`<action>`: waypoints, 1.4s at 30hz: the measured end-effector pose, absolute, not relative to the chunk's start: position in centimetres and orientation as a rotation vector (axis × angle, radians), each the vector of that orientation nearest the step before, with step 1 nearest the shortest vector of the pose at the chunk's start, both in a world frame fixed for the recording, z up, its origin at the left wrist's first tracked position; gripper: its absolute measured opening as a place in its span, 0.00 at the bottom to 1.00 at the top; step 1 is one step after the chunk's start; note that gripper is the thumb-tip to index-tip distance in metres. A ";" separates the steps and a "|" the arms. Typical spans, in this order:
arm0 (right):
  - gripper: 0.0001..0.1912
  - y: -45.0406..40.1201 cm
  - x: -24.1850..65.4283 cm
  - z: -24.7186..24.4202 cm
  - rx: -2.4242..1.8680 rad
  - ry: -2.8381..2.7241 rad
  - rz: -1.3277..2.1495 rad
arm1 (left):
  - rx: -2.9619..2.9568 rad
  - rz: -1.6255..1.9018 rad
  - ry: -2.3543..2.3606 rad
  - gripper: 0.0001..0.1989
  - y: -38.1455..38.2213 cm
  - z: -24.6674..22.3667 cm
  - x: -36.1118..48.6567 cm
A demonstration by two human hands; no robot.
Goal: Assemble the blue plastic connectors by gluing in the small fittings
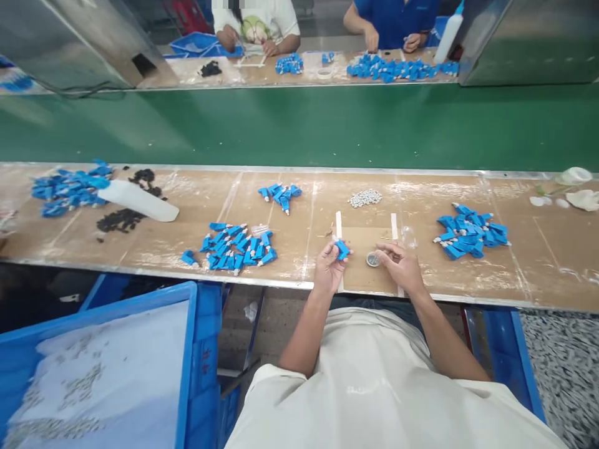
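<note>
From where I stand, the left hand sits just below and right of the frame's centre, fingers and thumb gripping a blue piece, apparently tipped up to expose its end. The right hand curls beside a small round dish; I can't tell whether its fingertips pinch anything. The dish probably sits between the hands for short reaches, like the pale bits above. Blue heaps lie at lower centre-left and right, perhaps kept apart to avoid mixing.
</note>
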State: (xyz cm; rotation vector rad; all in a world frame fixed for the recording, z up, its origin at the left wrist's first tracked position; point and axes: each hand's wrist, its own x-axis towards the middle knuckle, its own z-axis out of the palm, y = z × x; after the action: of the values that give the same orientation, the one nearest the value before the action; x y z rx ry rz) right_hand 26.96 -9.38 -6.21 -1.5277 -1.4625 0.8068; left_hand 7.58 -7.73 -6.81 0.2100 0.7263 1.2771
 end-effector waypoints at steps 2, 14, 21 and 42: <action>0.22 -9.0 27.0 -6.2 -1.541 -1.500 0.798 | 0.188 1.273 0.739 0.08 -7.7 -6.6 7.7; 0.08 -9.4 28.0 -6.5 -1.309 -1.620 0.595 | 0.109 1.242 0.686 0.08 -6.6 -6.5 7.3; 0.07 -9.6 27.3 -6.0 -1.314 -1.731 0.295 | 0.125 1.227 0.728 0.09 -7.1 -6.7 7.2; 0.13 -9.0 27.0 -4.7 -1.478 -1.680 0.623 | 0.148 1.238 0.804 0.09 -7.7 -5.8 7.3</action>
State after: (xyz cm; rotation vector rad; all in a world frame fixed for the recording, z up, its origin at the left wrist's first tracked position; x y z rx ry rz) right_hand 27.04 -9.04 -4.67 -1.4776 -1.6797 0.6229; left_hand 7.31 -7.70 -5.82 0.1478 0.8039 1.2379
